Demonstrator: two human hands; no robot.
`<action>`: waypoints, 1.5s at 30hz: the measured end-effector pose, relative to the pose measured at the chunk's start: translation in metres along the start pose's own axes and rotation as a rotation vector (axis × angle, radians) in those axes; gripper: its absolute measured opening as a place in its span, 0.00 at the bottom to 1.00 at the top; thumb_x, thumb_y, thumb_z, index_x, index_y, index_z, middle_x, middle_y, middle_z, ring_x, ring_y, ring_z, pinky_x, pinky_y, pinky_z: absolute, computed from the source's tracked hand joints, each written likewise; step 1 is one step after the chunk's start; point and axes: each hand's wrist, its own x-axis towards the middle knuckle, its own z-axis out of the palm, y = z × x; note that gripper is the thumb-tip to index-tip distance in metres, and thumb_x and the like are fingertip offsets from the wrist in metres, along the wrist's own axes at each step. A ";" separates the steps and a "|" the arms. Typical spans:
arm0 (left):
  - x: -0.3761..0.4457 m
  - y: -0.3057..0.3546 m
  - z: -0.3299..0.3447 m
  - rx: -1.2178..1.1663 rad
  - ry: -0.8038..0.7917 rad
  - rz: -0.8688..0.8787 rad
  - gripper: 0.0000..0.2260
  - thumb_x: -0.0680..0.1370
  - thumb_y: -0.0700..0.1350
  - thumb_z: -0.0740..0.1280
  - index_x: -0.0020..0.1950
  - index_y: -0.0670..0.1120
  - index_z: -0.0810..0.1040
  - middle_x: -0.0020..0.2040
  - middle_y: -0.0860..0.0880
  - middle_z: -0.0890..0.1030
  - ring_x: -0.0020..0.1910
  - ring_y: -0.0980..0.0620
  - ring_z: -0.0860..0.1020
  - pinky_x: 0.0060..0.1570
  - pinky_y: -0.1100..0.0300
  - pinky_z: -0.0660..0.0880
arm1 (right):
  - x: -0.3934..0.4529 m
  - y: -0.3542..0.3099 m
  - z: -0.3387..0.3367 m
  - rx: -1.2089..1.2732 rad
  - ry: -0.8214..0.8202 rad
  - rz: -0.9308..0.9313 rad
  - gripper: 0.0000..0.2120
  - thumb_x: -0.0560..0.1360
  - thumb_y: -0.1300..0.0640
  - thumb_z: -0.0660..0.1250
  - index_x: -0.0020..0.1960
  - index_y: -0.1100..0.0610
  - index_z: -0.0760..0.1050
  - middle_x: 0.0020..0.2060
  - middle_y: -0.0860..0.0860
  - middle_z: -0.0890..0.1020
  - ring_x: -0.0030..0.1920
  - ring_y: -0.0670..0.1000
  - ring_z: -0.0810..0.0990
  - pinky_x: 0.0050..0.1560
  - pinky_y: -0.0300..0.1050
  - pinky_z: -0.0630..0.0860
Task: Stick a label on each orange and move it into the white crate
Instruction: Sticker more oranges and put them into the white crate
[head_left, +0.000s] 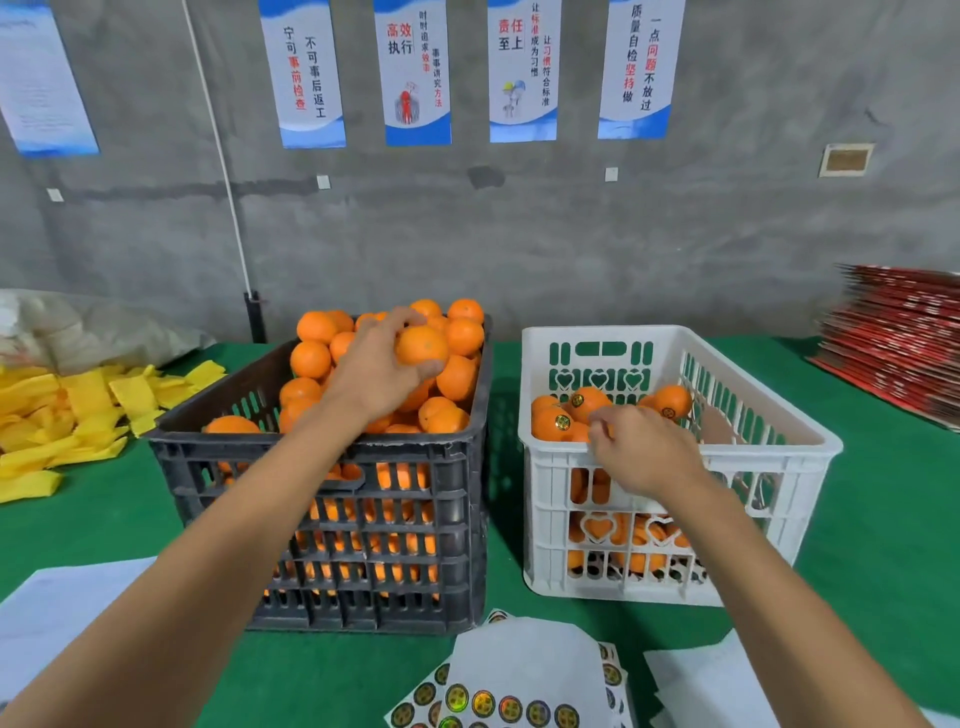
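Note:
A black crate heaped with unlabelled oranges stands left of a white crate that holds several labelled oranges. My left hand reaches over the black crate's pile and grips one orange on top. My right hand hovers over the near rim of the white crate, fingers loosely curled just above the labelled fruit; whether it holds anything I cannot see. Sheets of round gold stickers lie on the green table in front of the crates.
Yellow foam sleeves are piled at the left, beside a white sack. A stack of red flattened boxes sits at the right. White backing papers lie near the front edge. A grey wall with posters stands behind.

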 end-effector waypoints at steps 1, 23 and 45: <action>-0.007 0.011 0.002 -0.082 0.046 0.028 0.26 0.73 0.52 0.80 0.68 0.55 0.76 0.61 0.45 0.78 0.61 0.45 0.76 0.59 0.49 0.74 | 0.009 -0.004 -0.007 0.031 -0.130 -0.027 0.16 0.83 0.54 0.55 0.60 0.51 0.81 0.52 0.52 0.84 0.54 0.57 0.81 0.49 0.52 0.77; -0.053 0.060 0.019 -0.275 0.275 0.238 0.23 0.80 0.50 0.75 0.73 0.57 0.72 0.64 0.49 0.69 0.55 0.64 0.74 0.49 0.75 0.73 | 0.065 -0.018 0.011 0.242 -0.473 0.141 0.22 0.80 0.60 0.56 0.73 0.59 0.73 0.74 0.57 0.72 0.72 0.59 0.71 0.67 0.52 0.68; -0.300 0.012 0.130 -0.664 -0.219 -0.098 0.26 0.83 0.61 0.66 0.77 0.62 0.58 0.67 0.53 0.75 0.59 0.54 0.82 0.55 0.67 0.77 | -0.178 0.004 0.088 0.518 -0.364 -0.294 0.24 0.82 0.43 0.66 0.76 0.46 0.69 0.70 0.40 0.76 0.69 0.39 0.73 0.70 0.48 0.72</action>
